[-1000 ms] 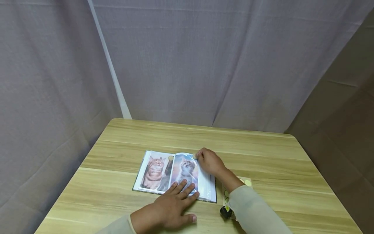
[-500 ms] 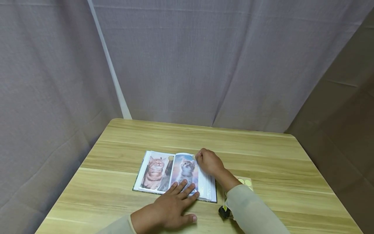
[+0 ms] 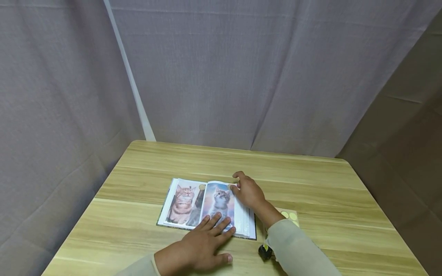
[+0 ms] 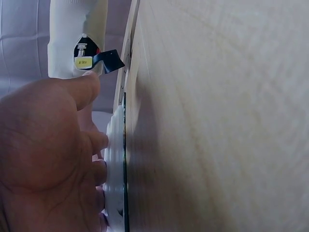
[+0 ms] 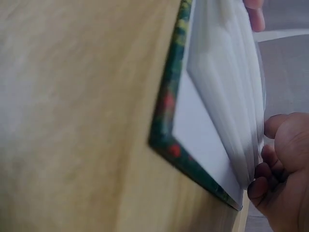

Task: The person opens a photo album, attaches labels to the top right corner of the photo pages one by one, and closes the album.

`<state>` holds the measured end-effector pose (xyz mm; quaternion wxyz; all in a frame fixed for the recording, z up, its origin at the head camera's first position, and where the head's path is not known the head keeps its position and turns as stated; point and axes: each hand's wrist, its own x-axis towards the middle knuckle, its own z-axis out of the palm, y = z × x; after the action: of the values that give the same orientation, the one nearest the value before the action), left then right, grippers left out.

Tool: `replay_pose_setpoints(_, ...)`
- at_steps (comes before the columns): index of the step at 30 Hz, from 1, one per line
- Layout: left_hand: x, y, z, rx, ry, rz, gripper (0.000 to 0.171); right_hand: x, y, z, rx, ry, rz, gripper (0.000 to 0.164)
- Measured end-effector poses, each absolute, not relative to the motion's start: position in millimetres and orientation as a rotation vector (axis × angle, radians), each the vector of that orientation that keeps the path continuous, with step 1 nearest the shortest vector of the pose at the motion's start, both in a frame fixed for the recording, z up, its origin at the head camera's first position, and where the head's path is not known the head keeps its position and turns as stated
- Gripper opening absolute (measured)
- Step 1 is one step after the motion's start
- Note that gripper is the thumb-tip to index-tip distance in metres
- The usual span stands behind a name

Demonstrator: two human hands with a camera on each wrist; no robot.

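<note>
A photo album (image 3: 160, 221) lies spread on the table with a cat photo on each page. One round gold sticker (image 3: 202, 187) sits on the left photo (image 3: 183, 205), at its upper right corner. Another round sticker (image 3: 229, 186) is at the same corner of the right kitten photo (image 3: 220, 197), partly covered by my right thumb. My right hand (image 3: 249, 191) presses there with the thumb, index finger raised away; in the right wrist view its other fingers bend beside the page stack (image 5: 227, 96). My left hand (image 3: 203, 243) rests flat, fingers spread over the lower right page.
A sheet of round yellow stickers (image 3: 292, 215) lies right of the album, partly under my right forearm. A small black device (image 3: 265, 252) with a yellow label hangs at my right sleeve. Grey curtains (image 3: 207, 76) stand behind the wooden table (image 3: 138, 168).
My right index finger has uncurled and lifted off the sticker corner, while the thumb stays there. My left hand and the album keep their places.
</note>
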<state>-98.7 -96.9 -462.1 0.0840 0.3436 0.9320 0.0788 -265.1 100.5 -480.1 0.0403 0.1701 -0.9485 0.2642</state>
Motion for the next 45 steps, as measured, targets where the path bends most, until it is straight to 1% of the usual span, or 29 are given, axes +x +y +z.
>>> replay_pose_setpoints(4,-99,-97,-462,1.033,2.773,0.243,0.076,-261,103,-480,0.642,-2.841,0.691,0.011)
replay_pose_setpoints(6,-99,-97,-462,1.037,2.769,0.249,0.076,-258,106,-479,0.727,-2.790,0.616,0.006)
replay_pose_setpoints(13,-99,-95,-461,1.041,2.758,0.257,0.076,-249,116,-477,0.982,-2.687,0.457,0.020)
replay_pose_setpoints(23,-99,-95,-460,1.044,2.761,0.237,0.076,-235,125,-474,1.061,-2.822,0.474,0.039)
replay_pose_setpoints(28,-100,-96,-460,1.049,2.760,0.290,0.074,-229,131,-475,1.093,-2.834,0.482,0.041)
replay_pose_setpoints(33,-105,-99,-460,1.069,2.809,0.398,0.067,-224,138,-476,1.086,-2.823,0.508,0.044)
replay_pose_setpoints(37,-112,-103,-459,1.084,2.841,0.551,0.057,-219,145,-474,1.059,-2.824,0.521,0.048)
replay_pose_setpoints(40,-116,-107,-458,1.079,2.856,0.668,0.049,-216,151,-473,1.037,-2.821,0.525,0.048)
replay_pose_setpoints(45,-120,-114,-457,1.060,2.913,0.776,0.041,-211,161,-472,1.024,-2.790,0.534,0.048)
